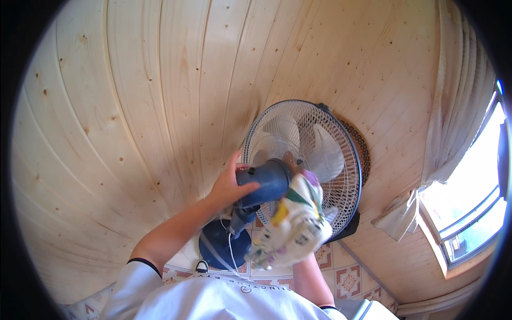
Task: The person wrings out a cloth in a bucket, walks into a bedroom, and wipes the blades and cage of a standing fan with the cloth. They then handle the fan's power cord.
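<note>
A standing electric fan (301, 140) with a wire guard and pale blades stands before me. My left hand (232, 184) grips the rear of its blue motor housing (266, 182), thumb on the near side. A white cloth with a coloured print (298, 224) hangs over my right hand (294, 160), whose fingers seem to show beside the housing at the back of the guard; the cloth hides most of that hand, so its hold is unclear. Below, the fan's round blue base (224, 248) rests on the floor, with a white cord (231, 252) hanging down.
Pale wooden plank walls (180, 80) rise around the fan. Behind the guard is a round woven brown item (362, 148). A curtain (452, 100) hangs by a bright window (468, 200) at the right. The floor has patterned tiles (348, 280); a white object (372, 310) stands at the lower right.
</note>
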The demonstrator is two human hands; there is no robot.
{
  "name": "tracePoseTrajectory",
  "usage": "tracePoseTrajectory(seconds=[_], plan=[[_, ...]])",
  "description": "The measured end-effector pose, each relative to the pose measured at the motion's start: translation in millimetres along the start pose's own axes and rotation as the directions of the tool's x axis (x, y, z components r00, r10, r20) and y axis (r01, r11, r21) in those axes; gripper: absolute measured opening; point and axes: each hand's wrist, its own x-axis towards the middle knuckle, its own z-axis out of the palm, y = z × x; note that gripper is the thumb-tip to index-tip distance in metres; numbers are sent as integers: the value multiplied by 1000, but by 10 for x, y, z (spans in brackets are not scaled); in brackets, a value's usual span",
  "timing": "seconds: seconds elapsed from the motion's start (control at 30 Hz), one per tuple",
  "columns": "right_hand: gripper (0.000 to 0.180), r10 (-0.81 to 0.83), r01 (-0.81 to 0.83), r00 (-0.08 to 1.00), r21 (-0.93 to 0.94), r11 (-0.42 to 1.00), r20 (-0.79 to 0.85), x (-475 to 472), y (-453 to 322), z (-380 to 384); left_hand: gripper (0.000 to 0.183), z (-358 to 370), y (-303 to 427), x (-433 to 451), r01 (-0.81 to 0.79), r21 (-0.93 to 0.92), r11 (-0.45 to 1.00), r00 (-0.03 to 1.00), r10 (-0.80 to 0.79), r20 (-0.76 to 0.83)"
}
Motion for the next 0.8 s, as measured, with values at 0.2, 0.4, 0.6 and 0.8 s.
tracePoseTrajectory(seconds=[0.2,0.4,0.6,0.8], plan=[[46,-52,254,962,-812,526,268,910,47,391,84,162,70,-149,-56,-126,990,995,45,-90],[39,-32,359,921,-816,453,388,1475,106,521,65,193,-11,-131,-92,-187,978,983,60,-171],[41,-351,340,919,-817,466,182,1032,301,606,67,135,18,-93,18,-229,973,972,-70,-223],[51,-93,-29,982,-617,786,-165,277,1563,612,62,189,-49,91,44,-224,974,992,-68,-102]])
